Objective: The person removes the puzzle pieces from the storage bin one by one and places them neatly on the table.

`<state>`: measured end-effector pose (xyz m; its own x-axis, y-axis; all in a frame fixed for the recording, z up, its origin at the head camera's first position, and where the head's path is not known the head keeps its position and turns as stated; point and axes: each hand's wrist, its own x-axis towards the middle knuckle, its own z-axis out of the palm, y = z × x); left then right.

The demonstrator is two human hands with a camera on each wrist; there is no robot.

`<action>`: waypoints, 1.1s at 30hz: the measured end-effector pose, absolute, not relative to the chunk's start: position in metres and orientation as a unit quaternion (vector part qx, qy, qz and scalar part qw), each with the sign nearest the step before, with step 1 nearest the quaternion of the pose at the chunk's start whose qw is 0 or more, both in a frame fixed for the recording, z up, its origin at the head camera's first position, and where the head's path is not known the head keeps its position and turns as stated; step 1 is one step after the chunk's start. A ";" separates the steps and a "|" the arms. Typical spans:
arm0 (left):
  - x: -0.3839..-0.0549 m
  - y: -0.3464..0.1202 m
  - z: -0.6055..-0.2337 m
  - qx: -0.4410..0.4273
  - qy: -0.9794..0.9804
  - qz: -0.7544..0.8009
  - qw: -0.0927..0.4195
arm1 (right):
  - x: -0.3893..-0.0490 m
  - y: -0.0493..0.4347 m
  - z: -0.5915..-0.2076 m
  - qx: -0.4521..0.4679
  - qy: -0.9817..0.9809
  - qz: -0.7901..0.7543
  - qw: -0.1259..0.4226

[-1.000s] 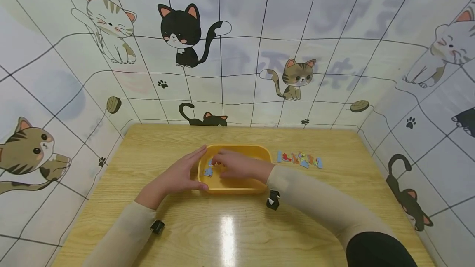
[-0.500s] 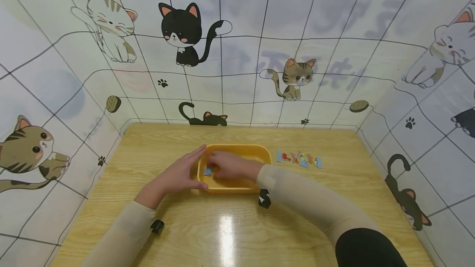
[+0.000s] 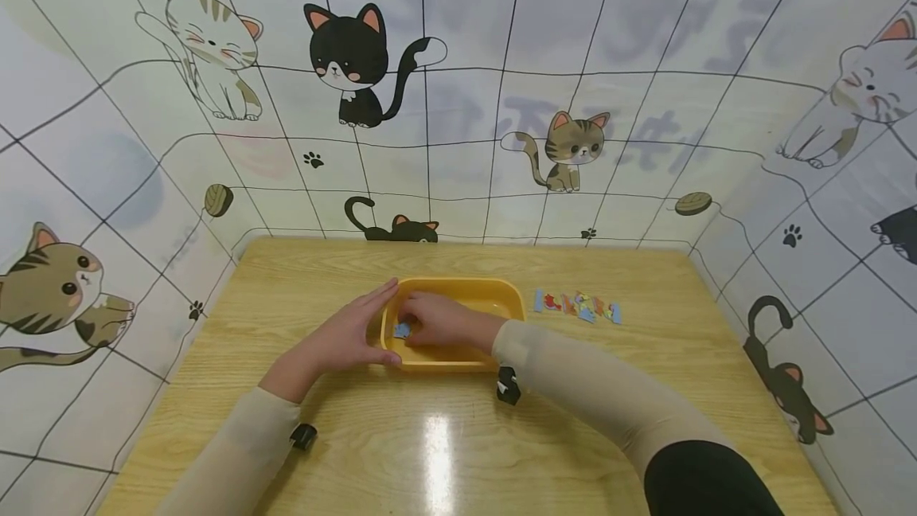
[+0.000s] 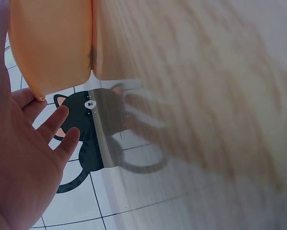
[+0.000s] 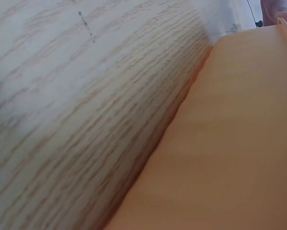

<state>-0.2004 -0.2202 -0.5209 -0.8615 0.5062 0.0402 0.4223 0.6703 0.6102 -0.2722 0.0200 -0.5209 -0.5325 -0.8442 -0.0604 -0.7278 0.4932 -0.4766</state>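
Note:
In the head view, a yellow tray (image 3: 458, 366) lies on the wooden table. My left hand (image 3: 340, 342) holds its left end, thumb at the front corner and fingers at the back one. The left wrist view shows that hand (image 4: 26, 148) with a fingertip against the tray's edge (image 4: 52, 43). Inside the tray, my right hand (image 3: 440, 320) reaches down with bent fingers, beside a small blue puzzle piece (image 3: 402, 330). What lies under its fingertips is hidden. The right wrist view shows only the tray's outer wall (image 5: 220, 139), not the right hand's fingers.
Several colourful puzzle pieces (image 3: 579, 307) lie in a row on the wooden table (image 3: 344, 428), right of the tray. A cat-patterned white sheet (image 3: 473, 102) stands around the table's back and sides.
My right hand has moved slightly left inside the tray, covering a second blue piece seen a second ago. My left hand stays on the tray's left end.

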 end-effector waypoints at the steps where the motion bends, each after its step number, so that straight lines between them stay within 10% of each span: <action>1: -0.200 -0.220 -0.521 0.255 0.911 0.316 0.067 | -0.272 0.020 -0.522 -0.459 0.853 -0.203 0.143; 33: -0.200 -0.221 -0.521 0.259 0.912 0.313 0.062 | -0.263 0.040 -0.508 -0.433 0.848 -0.272 0.142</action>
